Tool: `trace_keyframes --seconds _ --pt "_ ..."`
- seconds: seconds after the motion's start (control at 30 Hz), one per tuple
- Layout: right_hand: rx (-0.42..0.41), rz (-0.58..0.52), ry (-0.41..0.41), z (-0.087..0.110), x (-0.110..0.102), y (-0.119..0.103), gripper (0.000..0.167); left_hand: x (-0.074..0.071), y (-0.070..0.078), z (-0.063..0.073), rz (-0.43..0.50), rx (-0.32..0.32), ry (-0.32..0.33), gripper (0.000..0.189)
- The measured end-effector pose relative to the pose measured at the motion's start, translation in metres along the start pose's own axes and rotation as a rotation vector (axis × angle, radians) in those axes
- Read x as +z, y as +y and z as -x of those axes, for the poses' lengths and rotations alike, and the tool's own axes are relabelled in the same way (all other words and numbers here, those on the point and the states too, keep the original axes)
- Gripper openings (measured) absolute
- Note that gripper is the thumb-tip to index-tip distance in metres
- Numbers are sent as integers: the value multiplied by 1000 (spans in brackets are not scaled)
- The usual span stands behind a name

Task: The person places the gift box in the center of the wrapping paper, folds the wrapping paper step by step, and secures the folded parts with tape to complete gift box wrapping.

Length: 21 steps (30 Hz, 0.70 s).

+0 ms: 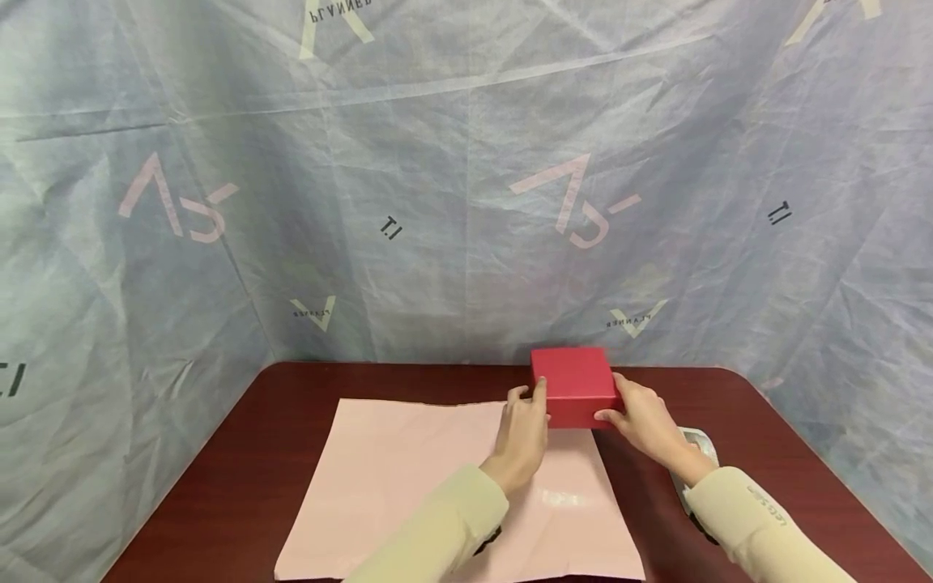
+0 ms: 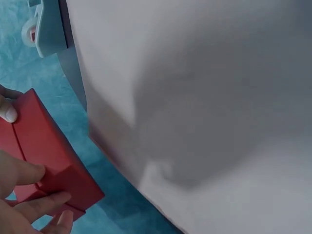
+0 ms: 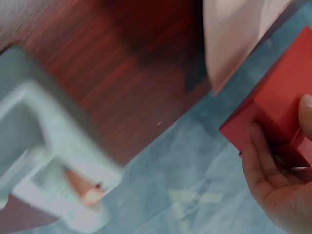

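Note:
Both hands hold a red closed box (image 1: 576, 374) over the far right corner of a pale pink sheet of paper (image 1: 408, 486). My left hand (image 1: 521, 433) grips the box's left side; in the left wrist view its fingers (image 2: 31, 173) lie over a face of the red box (image 2: 58, 151). On the right side, my right hand (image 1: 645, 414) holds it with the thumb at the front. In the right wrist view the right hand's fingers (image 3: 261, 156) curl under the box (image 3: 278, 97). Whether the box touches the paper or table I cannot tell.
A pale grey tape dispenser (image 1: 698, 441) stands on the dark red-brown table (image 1: 219, 478), partly hidden by my right forearm; the right wrist view shows the dispenser (image 3: 68, 131) blurred and close. Behind the table hangs a grey printed cloth (image 1: 452, 202).

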State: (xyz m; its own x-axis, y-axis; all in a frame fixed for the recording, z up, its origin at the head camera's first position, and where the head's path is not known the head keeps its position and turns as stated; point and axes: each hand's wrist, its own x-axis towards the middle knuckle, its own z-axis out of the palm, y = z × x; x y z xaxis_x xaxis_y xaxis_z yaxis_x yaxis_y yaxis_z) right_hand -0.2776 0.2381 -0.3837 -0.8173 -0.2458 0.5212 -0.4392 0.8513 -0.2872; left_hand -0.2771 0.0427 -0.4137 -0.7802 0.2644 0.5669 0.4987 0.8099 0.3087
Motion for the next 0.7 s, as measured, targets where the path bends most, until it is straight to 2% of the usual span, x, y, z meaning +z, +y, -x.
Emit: trace_keyframes --seconds 0.17,0.4,0.7 --pt "-3 -34 14 3 11 -25 51 -19 -15 14 -74 31 64 52" --pt "-28 -66 23 10 33 -66 49 -52 -43 48 -94 78 77 52" --pt "-73 -82 -7 18 63 -105 54 -80 -72 87 -66 24 39 55"
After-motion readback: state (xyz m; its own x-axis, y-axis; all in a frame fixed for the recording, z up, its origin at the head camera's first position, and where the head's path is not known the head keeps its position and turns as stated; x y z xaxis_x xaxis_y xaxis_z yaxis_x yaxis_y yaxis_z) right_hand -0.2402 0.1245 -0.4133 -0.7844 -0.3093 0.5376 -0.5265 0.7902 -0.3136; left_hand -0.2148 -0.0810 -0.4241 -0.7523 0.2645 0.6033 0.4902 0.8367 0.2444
